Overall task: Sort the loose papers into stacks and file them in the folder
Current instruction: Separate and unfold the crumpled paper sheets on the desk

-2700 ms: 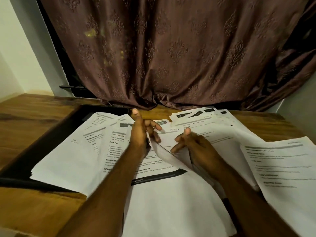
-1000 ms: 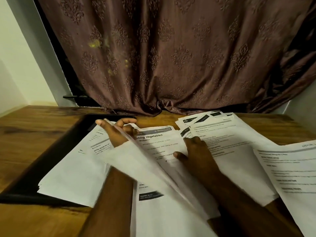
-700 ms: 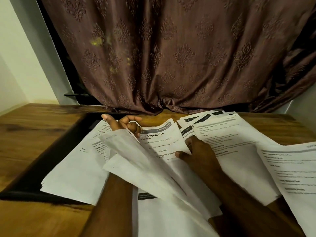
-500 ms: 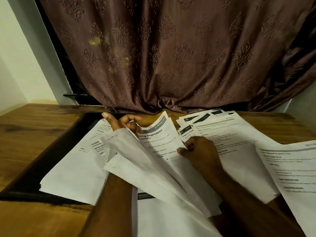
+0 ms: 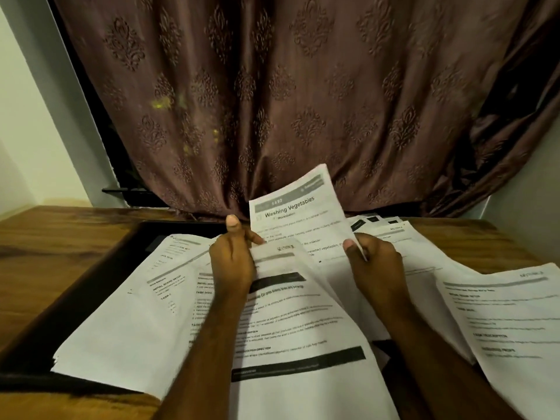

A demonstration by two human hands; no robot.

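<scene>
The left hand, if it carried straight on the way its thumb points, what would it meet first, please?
The left hand points away from the person, toward the back of the table. Past the thumb lies the far rim of the black folder, then the brown curtain. The folder rim probably comes first, though depth is unclear.

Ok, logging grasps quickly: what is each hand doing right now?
Left hand: gripping the edge of a printed sheet.
Right hand: pinching the lifted "Washing Vegetables" sheet.

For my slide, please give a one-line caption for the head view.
Right hand lifts the "Washing Vegetables" sheet while left hand holds papers on the table.
</scene>
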